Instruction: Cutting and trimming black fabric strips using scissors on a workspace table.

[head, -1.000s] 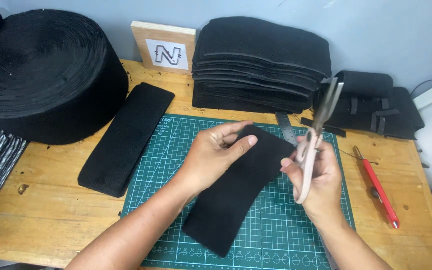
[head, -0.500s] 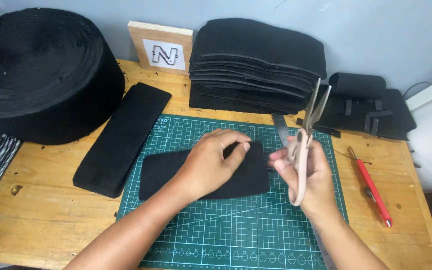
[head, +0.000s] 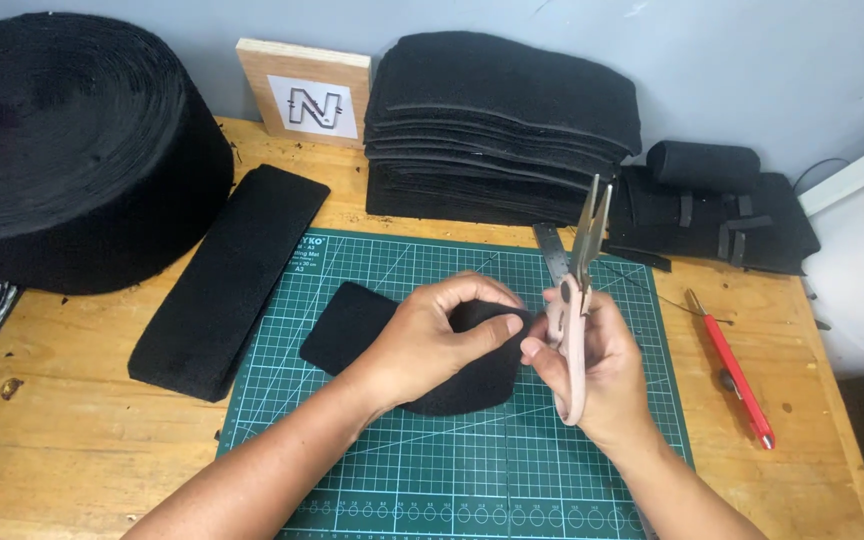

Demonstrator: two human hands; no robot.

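Head view: left hand (head: 432, 340) pinches the folded black fabric strip (head: 372, 330) on the green cutting mat (head: 432, 470); right hand (head: 592, 365) grips it too, closed around upward-pointing pink scissors (head: 577, 290). Risk: those raised blades, near the fingers, could nick skin or snag cloth.

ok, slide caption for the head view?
Left hand folds black fabric piece on green cutting mat; right hand holds pink scissors.

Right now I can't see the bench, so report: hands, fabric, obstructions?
Left hand folding black fabric piece. Right hand gripping pink scissors, blades up. Steel ruler just behind.
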